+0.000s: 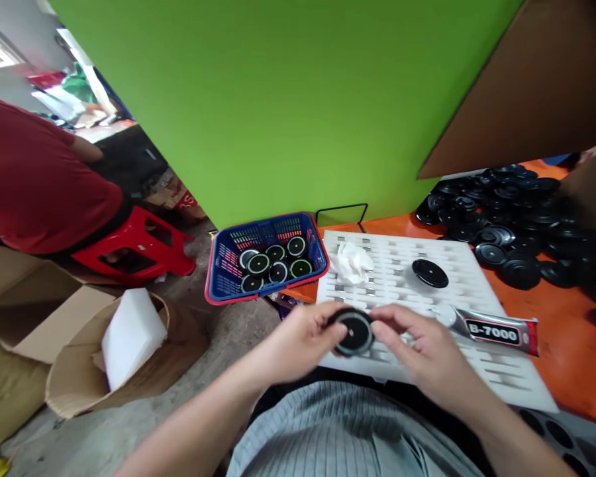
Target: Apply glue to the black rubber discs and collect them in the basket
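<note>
Between my two hands is a round black disc (353,333) with a pale ring on its face, held above the near edge of a white slotted foam board (402,298). My left hand (310,338) pinches its left side, thumb on the face. The fingers of my right hand (417,341) are closed on its right edge. Another black disc (430,273) lies on the board, near a crumpled white tissue (351,263). Beside my right hand rests a B-7000 glue tube (494,331).
A blue basket (218,265) with several ringed discs stands left of the board. Many black discs (521,268) are heaped on the orange table (566,377) at right. A green panel (288,112) rises behind. A person in red (40,179) sits on a red stool (139,248) beside cardboard boxes (179,338).
</note>
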The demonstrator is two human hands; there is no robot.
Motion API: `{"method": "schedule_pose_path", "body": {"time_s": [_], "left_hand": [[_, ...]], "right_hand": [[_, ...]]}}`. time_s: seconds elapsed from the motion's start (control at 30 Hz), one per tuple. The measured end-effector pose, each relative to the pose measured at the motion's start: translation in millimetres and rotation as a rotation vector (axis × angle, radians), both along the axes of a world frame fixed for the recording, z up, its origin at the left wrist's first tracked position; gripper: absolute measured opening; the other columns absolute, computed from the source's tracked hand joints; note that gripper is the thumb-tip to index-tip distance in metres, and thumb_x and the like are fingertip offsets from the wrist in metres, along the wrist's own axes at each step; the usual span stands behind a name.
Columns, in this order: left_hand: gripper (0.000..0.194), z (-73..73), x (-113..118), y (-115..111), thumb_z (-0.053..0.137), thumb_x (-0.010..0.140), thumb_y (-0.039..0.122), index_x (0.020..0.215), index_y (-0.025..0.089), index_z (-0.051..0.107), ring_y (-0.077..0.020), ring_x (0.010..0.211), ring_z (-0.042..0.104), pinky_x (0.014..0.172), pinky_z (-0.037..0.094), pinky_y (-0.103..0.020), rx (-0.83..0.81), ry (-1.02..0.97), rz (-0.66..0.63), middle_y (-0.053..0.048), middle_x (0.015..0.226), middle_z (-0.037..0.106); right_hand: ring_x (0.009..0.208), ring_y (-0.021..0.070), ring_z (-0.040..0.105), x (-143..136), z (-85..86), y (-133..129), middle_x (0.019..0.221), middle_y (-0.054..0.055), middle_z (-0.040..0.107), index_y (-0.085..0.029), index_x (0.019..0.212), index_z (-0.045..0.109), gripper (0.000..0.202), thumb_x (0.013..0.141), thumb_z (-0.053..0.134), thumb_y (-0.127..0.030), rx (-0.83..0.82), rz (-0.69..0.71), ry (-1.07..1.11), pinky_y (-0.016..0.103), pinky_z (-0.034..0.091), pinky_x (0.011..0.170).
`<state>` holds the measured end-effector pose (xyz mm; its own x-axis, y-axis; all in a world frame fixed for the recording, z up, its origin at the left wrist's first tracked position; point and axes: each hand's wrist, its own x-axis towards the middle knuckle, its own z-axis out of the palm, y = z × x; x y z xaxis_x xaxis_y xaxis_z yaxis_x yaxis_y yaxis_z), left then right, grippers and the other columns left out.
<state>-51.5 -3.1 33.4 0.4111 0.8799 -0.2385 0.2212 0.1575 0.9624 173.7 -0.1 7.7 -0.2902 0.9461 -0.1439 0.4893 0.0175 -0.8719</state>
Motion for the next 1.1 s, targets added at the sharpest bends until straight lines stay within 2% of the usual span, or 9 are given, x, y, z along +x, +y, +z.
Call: {"method": "schedule_pose_path", "body": {"time_s": [0.13,0.27,0.37,0.5,0.57,0.7,0.8,0.87,1.1], "left_hand": [[0.036,10.8,-49.1,62.6,0.056,0.086,0.025,0.119,0.017,0.067,-0.0203,0.083,0.066,0.077,0.051,-0.030,0.185,0.441,0.203,-0.007,0.111,0.071],[0.031,-5.7,-77.2,122.9,0.062,0.075,0.016,0.105,0.012,0.071,-0.0168,0.059,0.063,0.066,0.050,-0.030,0.169,0.619,0.214,-0.009,0.094,0.073],[0.019,-14.1,-77.1,136.4,0.067,0.068,0.010,0.086,0.013,0.073,-0.0234,0.074,0.067,0.077,0.050,-0.032,0.197,0.653,0.215,-0.008,0.078,0.071],[0.029,0.3,-55.6,102.8,0.064,0.081,0.020,0.108,0.014,0.069,-0.0294,0.114,0.059,0.100,0.042,-0.037,0.343,0.594,0.313,-0.015,0.114,0.068],[0.040,8.1,-34.8,71.2,0.058,0.089,0.031,0.126,0.017,0.060,-0.0244,0.108,0.061,0.095,0.046,-0.034,0.373,0.472,0.332,-0.013,0.122,0.064],[0.052,-3.6,11.6,11.0,0.069,0.085,0.037,0.130,0.015,0.054,-0.0208,0.084,0.068,0.073,0.055,-0.033,-0.224,-0.374,0.164,-0.013,0.110,0.068],[0.038,-25.8,25.9,-13.7,0.070,0.085,0.030,0.120,0.017,0.060,-0.0206,0.089,0.069,0.075,0.056,-0.030,-0.468,-0.655,0.308,-0.011,0.110,0.068],[0.032,-34.3,22.4,-20.9,0.069,0.085,0.026,0.115,0.016,0.061,-0.0211,0.087,0.071,0.076,0.056,-0.031,-0.523,-0.692,0.361,-0.011,0.108,0.070],[0.027,-27.0,5.4,-17.8,0.059,0.091,0.022,0.117,0.014,0.056,-0.0306,0.100,0.071,0.086,0.053,-0.039,-0.516,-0.668,0.371,-0.015,0.110,0.070]], "right_hand": [[0.116,0.0364,0.058,44.5,-2.1,56.7,0.132,0.014,0.057,-0.027,0.139,0.047,0.068,0.083,0.058,-0.063,0.363,-0.190,-0.503,0.048,0.052,0.088],[0.117,0.0408,0.057,74.7,-23.1,101.2,0.134,0.019,0.057,-0.020,0.141,0.048,0.069,0.084,0.056,-0.059,0.311,-0.031,-0.767,0.053,0.050,0.089],[0.111,0.0369,0.062,79.3,-32.1,109.2,0.126,0.016,0.063,-0.020,0.130,0.059,0.056,0.083,0.060,-0.051,0.285,0.011,-0.760,0.050,0.051,0.090],[0.121,0.0389,0.056,67.5,-16.4,96.3,0.128,0.017,0.061,-0.019,0.135,0.054,0.061,0.083,0.061,-0.050,0.310,-0.056,-0.733,0.052,0.048,0.097],[0.125,0.0373,0.053,49.7,-2.1,80.1,0.133,0.016,0.058,-0.021,0.140,0.049,0.066,0.083,0.063,-0.052,0.337,-0.099,-0.668,0.052,0.047,0.100],[0.125,0.0285,0.055,-4.0,15.4,32.5,0.136,0.008,0.058,-0.029,0.137,0.050,0.062,0.081,0.071,-0.042,0.424,0.026,-0.261,0.049,0.046,0.106],[0.130,0.0268,0.052,-26.5,13.4,10.1,0.140,0.008,0.056,-0.031,0.142,0.046,0.068,0.080,0.073,-0.039,0.381,0.289,-0.147,0.047,0.046,0.108],[0.132,0.0259,0.050,-18.9,8.8,14.6,0.143,0.008,0.053,-0.030,0.142,0.047,0.066,0.082,0.070,-0.043,0.325,0.344,-0.140,0.045,0.044,0.110],[0.089,0.0216,0.067,64.5,3.1,83.8,0.103,0.005,0.072,-0.024,0.093,0.072,0.023,0.090,0.054,-0.038,0.360,-0.077,-0.434,0.037,0.052,0.082]]}}
